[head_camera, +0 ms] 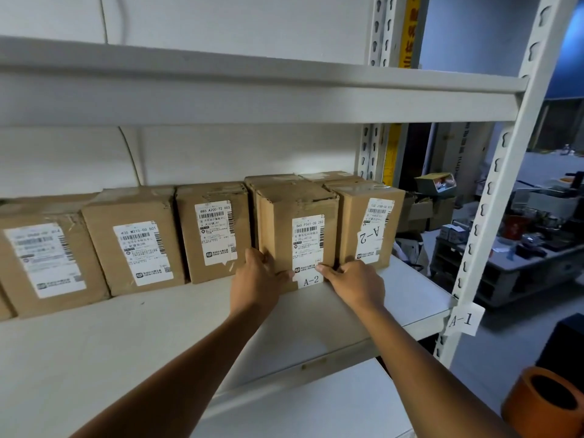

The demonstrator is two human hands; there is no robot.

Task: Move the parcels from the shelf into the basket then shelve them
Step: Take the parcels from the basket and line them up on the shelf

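My fingers (278, 267) are wrapped on the box (297, 229), left hand (257, 273) clamped round its lower left edge, right hand (354, 279) hooked on the lower right corner, thumb pressed to the front by the A-2 tag (311, 281). Both hands grasping, nothing released. The box stands upright on the shelf (126, 327), proud of the row, with a parcel (213, 229) just beside it on the left and another (369, 229) tight against the right.

To do this well, I reckon a straight pull toward me, keeping the box level and squeezing evenly, so the neighbours don't drag along. The gap on the right looks slim, so my right fingers want to stay on the corner rather than dig in. More boxes sit behind; I can't tell whether they touch mine.

Room: plenty of bare shelf in front to slide across. The shelf lip comes next, then the upright post (493, 216) off to the right. The board above (252, 90) sits well over the box top. No basket in view.
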